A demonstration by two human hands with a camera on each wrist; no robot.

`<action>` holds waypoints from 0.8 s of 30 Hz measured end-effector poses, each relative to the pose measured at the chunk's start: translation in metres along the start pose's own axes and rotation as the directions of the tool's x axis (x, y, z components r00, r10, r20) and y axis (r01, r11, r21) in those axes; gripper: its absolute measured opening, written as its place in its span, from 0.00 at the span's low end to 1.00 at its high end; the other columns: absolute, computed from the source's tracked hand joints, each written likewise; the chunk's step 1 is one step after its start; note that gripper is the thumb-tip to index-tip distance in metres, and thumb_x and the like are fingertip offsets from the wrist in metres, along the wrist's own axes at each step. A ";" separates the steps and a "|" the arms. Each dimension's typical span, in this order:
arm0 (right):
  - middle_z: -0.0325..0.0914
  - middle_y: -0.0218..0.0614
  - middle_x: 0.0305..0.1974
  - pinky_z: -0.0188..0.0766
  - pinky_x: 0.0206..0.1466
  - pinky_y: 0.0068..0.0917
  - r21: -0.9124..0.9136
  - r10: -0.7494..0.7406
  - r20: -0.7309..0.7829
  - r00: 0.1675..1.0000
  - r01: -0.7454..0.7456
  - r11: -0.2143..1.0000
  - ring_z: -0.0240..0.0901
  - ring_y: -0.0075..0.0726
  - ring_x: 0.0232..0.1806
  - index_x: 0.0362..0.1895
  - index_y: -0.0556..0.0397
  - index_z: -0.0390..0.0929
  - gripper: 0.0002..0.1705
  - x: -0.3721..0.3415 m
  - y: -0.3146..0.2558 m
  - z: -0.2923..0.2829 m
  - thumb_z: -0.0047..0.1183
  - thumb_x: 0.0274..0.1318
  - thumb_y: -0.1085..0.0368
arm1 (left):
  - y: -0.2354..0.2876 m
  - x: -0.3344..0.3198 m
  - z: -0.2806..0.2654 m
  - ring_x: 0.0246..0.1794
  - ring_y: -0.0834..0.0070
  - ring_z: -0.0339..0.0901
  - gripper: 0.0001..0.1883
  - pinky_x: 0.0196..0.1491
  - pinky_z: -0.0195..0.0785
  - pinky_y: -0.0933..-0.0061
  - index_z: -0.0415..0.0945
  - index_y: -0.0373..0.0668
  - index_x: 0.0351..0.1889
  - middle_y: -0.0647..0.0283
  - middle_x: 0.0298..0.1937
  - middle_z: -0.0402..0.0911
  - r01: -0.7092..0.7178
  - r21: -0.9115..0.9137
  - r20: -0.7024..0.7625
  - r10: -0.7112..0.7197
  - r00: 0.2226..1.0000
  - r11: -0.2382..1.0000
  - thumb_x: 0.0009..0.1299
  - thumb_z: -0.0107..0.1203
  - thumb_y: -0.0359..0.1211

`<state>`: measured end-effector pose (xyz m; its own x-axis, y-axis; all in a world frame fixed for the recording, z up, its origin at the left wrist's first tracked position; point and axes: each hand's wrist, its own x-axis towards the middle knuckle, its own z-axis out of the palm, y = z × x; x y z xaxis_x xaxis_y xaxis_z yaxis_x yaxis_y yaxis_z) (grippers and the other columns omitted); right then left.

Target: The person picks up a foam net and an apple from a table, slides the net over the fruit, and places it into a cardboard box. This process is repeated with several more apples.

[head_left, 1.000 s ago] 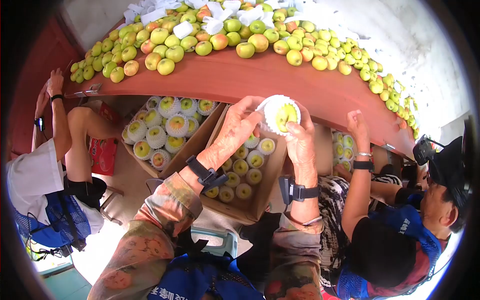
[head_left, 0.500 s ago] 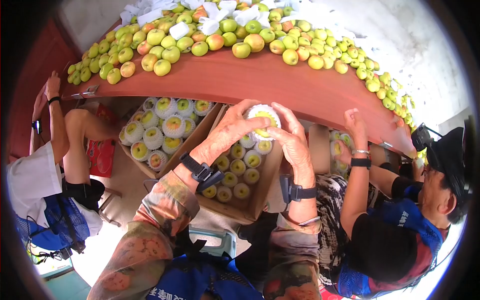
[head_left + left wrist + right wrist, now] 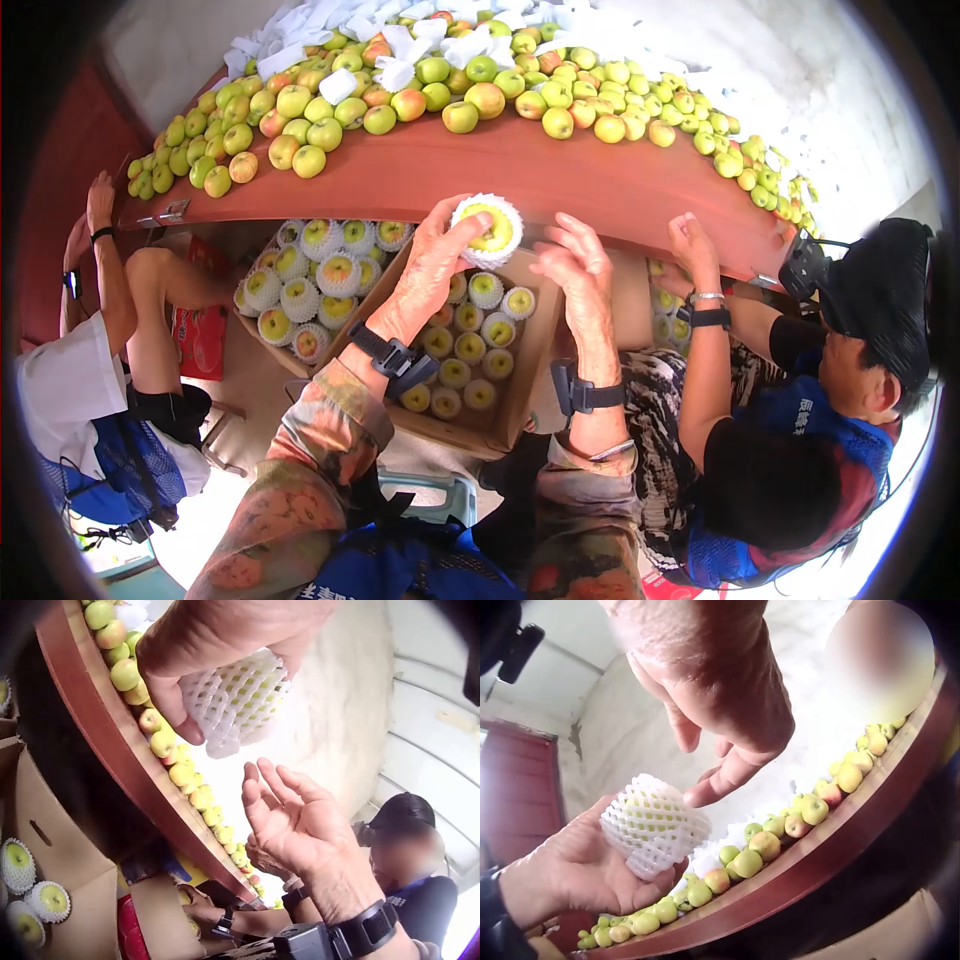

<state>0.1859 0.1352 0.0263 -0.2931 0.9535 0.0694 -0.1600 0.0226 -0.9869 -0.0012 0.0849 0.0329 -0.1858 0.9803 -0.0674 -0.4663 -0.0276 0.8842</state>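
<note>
The left hand (image 3: 432, 262) holds an apple (image 3: 487, 228), its fingers wrapped round the side and its thumb pressed across the top. A white foam net (image 3: 651, 825) sits around the fruit, leaving the yellow-green top bare in the head view. The apple is raised in front of the person, seen against the near edge of the red-brown counter (image 3: 400, 172). The right hand (image 3: 577, 260) hovers just beside it, apart from the net, with its fingers loosely bent and spread and its grasp free. Along the counter lies a long heap of loose green, yellow and reddish apples (image 3: 460, 117), with white foam nets (image 3: 300, 45) piled behind them. Below the counter's edge stand two cardboard boxes (image 3: 526, 355), side by side, both holding netted apples (image 3: 340, 273). A black wristband (image 3: 398, 362) with a small device is strapped to each wrist, next to patterned sleeves (image 3: 300, 450). To the right sits a person in a black cap (image 3: 885, 300); to the left is another in a white top (image 3: 75, 375), near a red carton (image 3: 197, 340).
</note>
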 end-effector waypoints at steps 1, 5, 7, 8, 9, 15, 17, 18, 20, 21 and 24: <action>0.71 0.52 0.57 0.78 0.50 0.40 -0.073 -0.038 0.038 0.999 0.041 0.996 0.76 0.48 0.51 0.67 0.53 0.63 0.39 -0.001 -0.001 0.003 0.57 0.47 0.74 | 0.000 0.000 0.000 0.54 0.74 0.76 0.25 0.56 0.71 0.64 0.67 0.39 0.60 0.63 0.54 0.76 0.009 -0.016 0.011 -0.009 1.000 1.000 0.69 0.57 0.40; 0.69 0.51 0.62 0.75 0.54 0.37 -0.376 -0.028 0.172 0.985 0.092 0.922 0.73 0.48 0.58 0.71 0.49 0.58 0.51 -0.008 -0.007 0.014 0.65 0.37 0.72 | -0.002 -0.002 0.002 0.51 0.75 0.76 0.23 0.54 0.71 0.67 0.69 0.39 0.57 0.64 0.51 0.76 0.032 -0.080 0.020 -0.031 0.999 0.996 0.68 0.58 0.40; 0.69 0.48 0.62 0.74 0.56 0.35 -0.246 0.030 0.219 0.975 0.025 0.969 0.73 0.41 0.58 0.71 0.52 0.55 0.53 -0.005 0.004 0.014 0.66 0.36 0.73 | -0.002 -0.002 0.004 0.50 0.76 0.76 0.22 0.53 0.71 0.69 0.69 0.40 0.55 0.64 0.49 0.77 0.043 -0.085 0.025 -0.041 0.999 0.995 0.67 0.59 0.40; 0.69 0.46 0.62 0.73 0.57 0.34 -0.150 0.015 0.242 0.970 0.022 0.988 0.72 0.39 0.58 0.71 0.53 0.55 0.53 -0.004 0.009 0.014 0.65 0.36 0.74 | -0.003 -0.002 0.005 0.49 0.76 0.76 0.22 0.53 0.71 0.69 0.69 0.40 0.55 0.65 0.48 0.76 0.053 -0.075 0.036 -0.050 0.998 0.996 0.67 0.59 0.40; 0.69 0.45 0.62 0.72 0.58 0.34 -0.054 0.000 0.265 0.964 0.015 0.998 0.71 0.37 0.59 0.71 0.54 0.54 0.53 -0.003 0.011 0.015 0.65 0.37 0.74 | -0.003 -0.003 0.005 0.49 0.77 0.75 0.22 0.53 0.70 0.69 0.69 0.40 0.54 0.65 0.48 0.76 0.062 -0.066 0.046 -0.059 0.997 0.996 0.67 0.59 0.40; 0.65 0.41 0.63 0.65 0.64 0.29 -0.026 0.048 0.331 0.942 -0.042 0.999 0.65 0.32 0.62 0.71 0.57 0.53 0.51 0.000 0.021 0.020 0.63 0.40 0.75 | -0.010 -0.009 0.005 0.44 0.77 0.76 0.20 0.46 0.72 0.73 0.69 0.39 0.51 0.63 0.45 0.76 0.078 0.031 0.057 -0.079 0.995 0.997 0.66 0.59 0.39; 0.65 0.43 0.63 0.65 0.64 0.29 -0.084 0.075 0.329 0.941 -0.050 0.995 0.63 0.32 0.63 0.71 0.58 0.53 0.50 -0.001 0.018 0.020 0.62 0.42 0.74 | -0.015 -0.006 0.004 0.42 0.77 0.77 0.21 0.43 0.72 0.74 0.69 0.38 0.51 0.61 0.44 0.77 0.044 0.039 0.043 -0.046 0.998 0.998 0.65 0.61 0.38; 0.65 0.44 0.63 0.65 0.64 0.29 -0.114 0.089 0.327 0.941 -0.054 0.992 0.63 0.32 0.64 0.71 0.58 0.53 0.49 -0.002 0.016 0.021 0.62 0.43 0.74 | -0.016 -0.005 0.003 0.42 0.77 0.76 0.21 0.43 0.72 0.74 0.69 0.38 0.51 0.61 0.44 0.77 0.043 0.052 0.036 -0.045 0.998 0.998 0.65 0.61 0.37; 0.66 0.45 0.63 0.65 0.64 0.29 -0.098 0.084 0.310 0.947 -0.056 0.994 0.63 0.32 0.63 0.71 0.58 0.54 0.47 -0.002 0.011 0.020 0.63 0.47 0.68 | -0.016 -0.005 0.001 0.42 0.77 0.76 0.22 0.43 0.72 0.74 0.68 0.37 0.52 0.61 0.45 0.77 0.036 0.073 0.034 -0.038 0.999 0.997 0.64 0.61 0.37; 0.66 0.45 0.62 0.65 0.63 0.29 -0.089 0.081 0.300 0.950 -0.057 0.994 0.64 0.32 0.63 0.71 0.58 0.54 0.46 -0.002 0.009 0.019 0.63 0.49 0.65 | -0.012 -0.006 0.001 0.42 0.77 0.76 0.23 0.43 0.71 0.74 0.68 0.37 0.52 0.61 0.45 0.77 0.029 0.081 0.039 -0.032 0.999 0.996 0.64 0.61 0.37; 0.69 0.46 0.60 0.68 0.61 0.29 0.167 0.199 0.186 0.962 -0.231 0.959 0.68 0.33 0.59 0.70 0.57 0.57 0.45 -0.002 0.001 0.017 0.64 0.53 0.54 | -0.011 -0.008 0.003 0.42 0.76 0.76 0.23 0.43 0.71 0.73 0.68 0.37 0.53 0.60 0.46 0.76 0.075 0.057 0.007 -0.075 0.997 0.996 0.64 0.61 0.38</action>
<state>0.1703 0.1283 0.0277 -0.4893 0.8661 -0.1025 -0.2428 -0.2482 -0.9378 0.0084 0.0784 0.0250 -0.1438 0.9810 -0.1304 -0.4284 0.0571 0.9018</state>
